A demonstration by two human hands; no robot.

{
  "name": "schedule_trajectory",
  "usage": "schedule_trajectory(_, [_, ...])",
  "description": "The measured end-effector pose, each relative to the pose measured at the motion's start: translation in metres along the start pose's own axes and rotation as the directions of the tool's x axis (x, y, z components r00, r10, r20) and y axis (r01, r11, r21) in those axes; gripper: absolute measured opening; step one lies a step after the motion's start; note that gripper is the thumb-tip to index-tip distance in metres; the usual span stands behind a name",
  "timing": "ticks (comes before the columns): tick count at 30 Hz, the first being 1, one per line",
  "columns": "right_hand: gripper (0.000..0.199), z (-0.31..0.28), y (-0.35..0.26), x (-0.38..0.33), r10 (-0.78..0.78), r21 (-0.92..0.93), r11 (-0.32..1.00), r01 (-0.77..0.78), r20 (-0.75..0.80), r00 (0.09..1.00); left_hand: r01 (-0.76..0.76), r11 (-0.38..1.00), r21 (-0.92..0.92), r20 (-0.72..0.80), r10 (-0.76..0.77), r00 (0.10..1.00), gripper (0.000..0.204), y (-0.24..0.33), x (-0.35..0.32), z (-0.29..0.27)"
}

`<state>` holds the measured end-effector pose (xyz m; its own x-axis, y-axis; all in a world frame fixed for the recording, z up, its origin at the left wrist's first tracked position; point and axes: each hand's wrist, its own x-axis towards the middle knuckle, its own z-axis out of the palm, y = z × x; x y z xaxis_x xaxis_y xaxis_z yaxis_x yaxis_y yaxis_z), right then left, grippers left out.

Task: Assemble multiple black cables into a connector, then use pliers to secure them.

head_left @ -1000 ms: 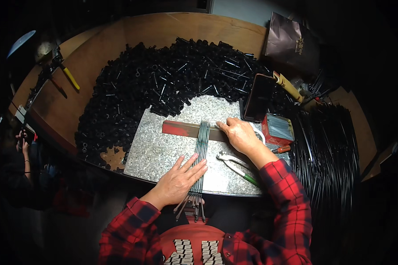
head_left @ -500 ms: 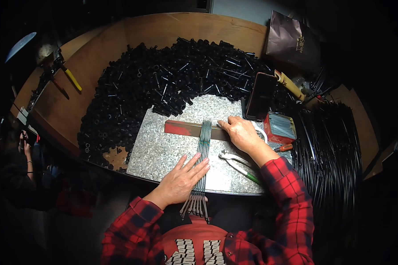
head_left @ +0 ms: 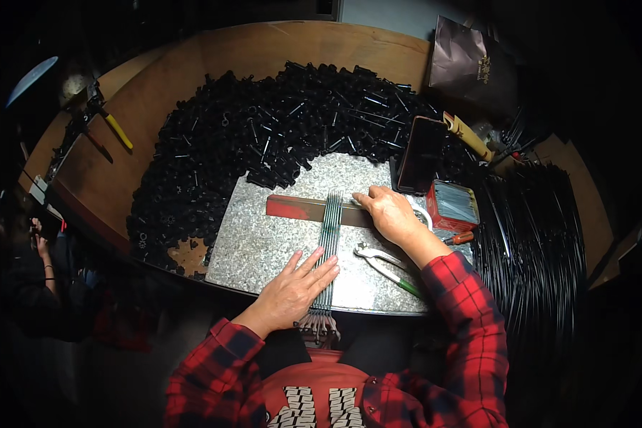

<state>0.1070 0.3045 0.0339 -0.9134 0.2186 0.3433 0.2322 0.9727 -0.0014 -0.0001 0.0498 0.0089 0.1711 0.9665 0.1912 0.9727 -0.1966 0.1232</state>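
A bundle of thin, dark rods (head_left: 329, 232) lies lengthwise over a flat bar, red at its left end and brown along the rest. My left hand (head_left: 290, 292) rests on the rods with fingers stretched out and spread. The rods' bent near ends poke past the table edge, partly hidden below my hand. My right hand (head_left: 394, 220) is curled over the right part of the bar (head_left: 288, 206), its fingertips just right of the rods' far tips. Beside my right forearm lie pliers (head_left: 381, 267) with green grips.
Black tubular parts (head_left: 228, 135) are heaped behind the speckled board (head_left: 246, 250), inside a wooden rim (head_left: 278, 36). A phone (head_left: 422, 153) stands at right, near a red box (head_left: 453, 205) and a screwdriver (head_left: 460, 238). Long black rods (head_left: 535, 242) lie at far right. Yellow-handled pliers (head_left: 118, 130) hang left.
The rods' near ends have drawn closer together and sit a little farther from me. Both hands stay almost where they were.
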Motion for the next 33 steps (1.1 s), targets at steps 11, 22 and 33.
schedule_trajectory(11, [0.029,-0.002,0.005,-0.001,-0.069,-0.043,0.997,0.068,-0.022,0.997,0.017,0.998,-0.054,-0.020,-0.018,1.000,0.053,0.002,0.000,0.000])
schedule_trajectory(22, [0.030,-0.003,0.002,0.000,-0.079,-0.006,0.997,0.079,-0.019,0.997,0.021,0.992,-0.123,-0.047,-0.027,0.999,0.052,0.003,0.001,-0.005])
schedule_trajectory(33, [0.011,-0.012,0.001,0.001,-0.073,0.048,0.996,0.076,-0.050,0.996,0.018,0.996,-0.083,-0.011,-0.019,1.000,0.063,0.002,-0.001,-0.007])
